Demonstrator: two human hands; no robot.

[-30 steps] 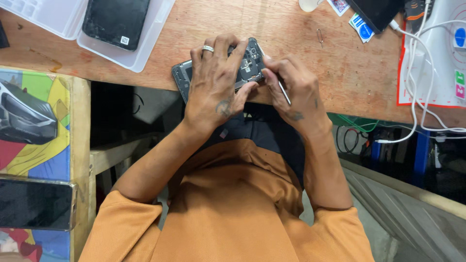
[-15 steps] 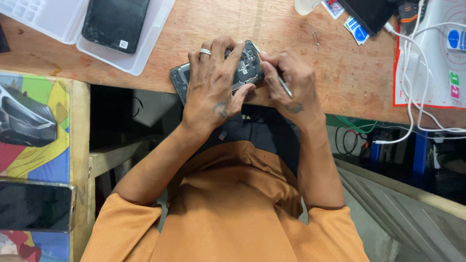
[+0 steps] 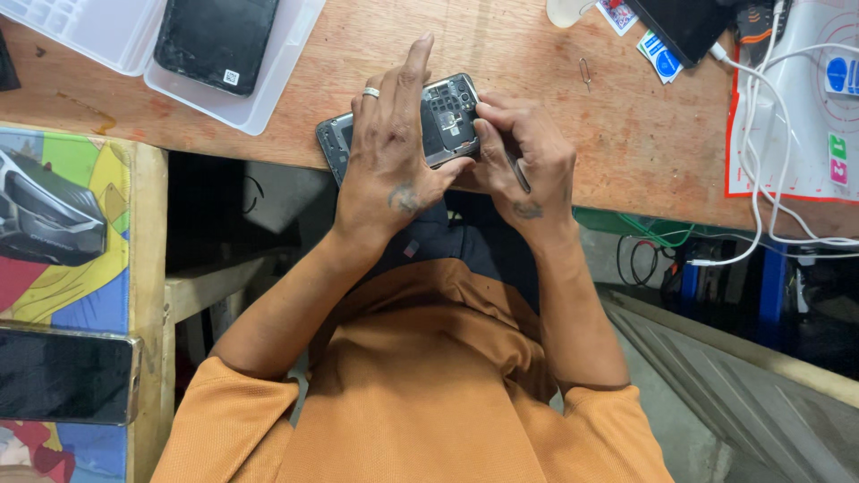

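An opened dark phone [image 3: 445, 118] with its back cover off lies at the near edge of the wooden table [image 3: 626, 134], its circuit parts showing. My left hand [image 3: 392, 156], with a ring on one finger, lies over the phone's left half and holds it down, index finger stretched out straight. My right hand [image 3: 523, 156] is closed around a thin dark tool [image 3: 518, 174], and its fingertips touch the phone's right end. Most of the phone's body is hidden under my left hand.
A clear plastic tray [image 3: 259, 107] at the top left holds a black phone part [image 3: 217, 40]. A small metal pin [image 3: 586, 73] lies on the wood. White cables [image 3: 761, 170] cross a red-edged mat [image 3: 805, 98] at the right. Another phone [image 3: 63, 376] rests on a colourful surface at the lower left.
My left index finger has straightened out over the phone; before, the fingers lay curled across it. My right fingertips have shifted slightly on the phone's end.
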